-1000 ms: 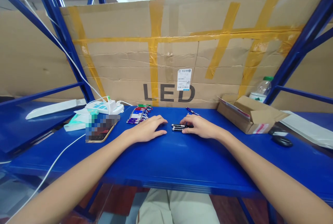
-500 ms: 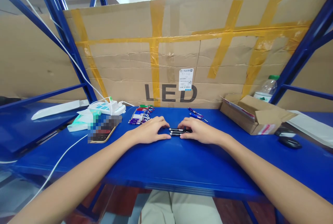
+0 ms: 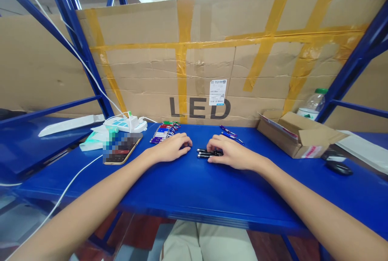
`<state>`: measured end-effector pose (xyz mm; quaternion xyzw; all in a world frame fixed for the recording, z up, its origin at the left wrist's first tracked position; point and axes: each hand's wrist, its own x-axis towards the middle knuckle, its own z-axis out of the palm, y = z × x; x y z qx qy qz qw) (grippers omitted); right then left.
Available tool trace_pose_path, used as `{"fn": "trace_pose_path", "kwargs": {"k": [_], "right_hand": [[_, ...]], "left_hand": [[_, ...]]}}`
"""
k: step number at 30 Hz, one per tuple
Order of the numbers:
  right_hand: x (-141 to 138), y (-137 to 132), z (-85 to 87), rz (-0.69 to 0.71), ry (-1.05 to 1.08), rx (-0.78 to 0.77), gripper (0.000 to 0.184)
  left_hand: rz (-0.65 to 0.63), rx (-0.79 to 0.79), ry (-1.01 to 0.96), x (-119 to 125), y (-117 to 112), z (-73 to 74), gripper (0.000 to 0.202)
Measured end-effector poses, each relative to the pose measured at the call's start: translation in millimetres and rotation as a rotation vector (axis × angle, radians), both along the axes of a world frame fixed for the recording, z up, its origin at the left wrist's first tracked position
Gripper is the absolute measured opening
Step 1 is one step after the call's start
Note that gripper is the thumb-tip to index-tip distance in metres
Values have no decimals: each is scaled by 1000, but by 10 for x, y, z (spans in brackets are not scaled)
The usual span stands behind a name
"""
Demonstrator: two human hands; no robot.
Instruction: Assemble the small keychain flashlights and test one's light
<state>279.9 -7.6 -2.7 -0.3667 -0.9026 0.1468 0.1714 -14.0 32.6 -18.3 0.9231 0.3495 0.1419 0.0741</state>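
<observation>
Several slim black pen-shaped sticks (image 3: pixel 203 154) with silver ends lie side by side on the blue table. My right hand (image 3: pixel 228 152) has its thumb and fingers closed around their right end, which is hidden by the hand. To the left, a short gap away, my left hand (image 3: pixel 171 148) rests on the tabletop, fingers loosely curled, thumb apart, holding nothing. Just behind it lies a row of similar sticks (image 3: pixel 160 135) in purple, silver, blue, red and green, with clips at their right ends. Purple and blue sticks (image 3: pixel 232 135) lie loose beyond my right hand.
A phone (image 3: pixel 125 152), a tissue pack (image 3: pixel 93 139) and a white power strip (image 3: pixel 121 123) with cables are at the left. An open cardboard box (image 3: pixel 291 139), a black mouse (image 3: pixel 338 167) and a bottle (image 3: pixel 315 101) stand right. A large cardboard sheet (image 3: pixel 145 79) closes off the back.
My left hand has moved left, away from the left ends of the black sticks, and its fingers have drawn closer together. My right hand keeps its grip on the black sticks.
</observation>
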Motion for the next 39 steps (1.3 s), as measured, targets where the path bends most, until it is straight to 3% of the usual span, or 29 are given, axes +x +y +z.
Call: {"fn": "trace_pose_path", "kwargs": {"k": [14,20,29,39], "right_hand": [[-22,-15,-54,38,-91,14,8],[-49,-60,-24,27,79,76,14],[-21,43,-57,-36,222,35,21],[-51,49,-77,-46,378,-93,33]], "left_hand": [[-119,-36,-190,215,-223,86,23],[-132,58,-144,244,-253,97,34],[-47,265,-280,192,-162,97,38],[-28,185,-247,160,-147,73,30]]}}
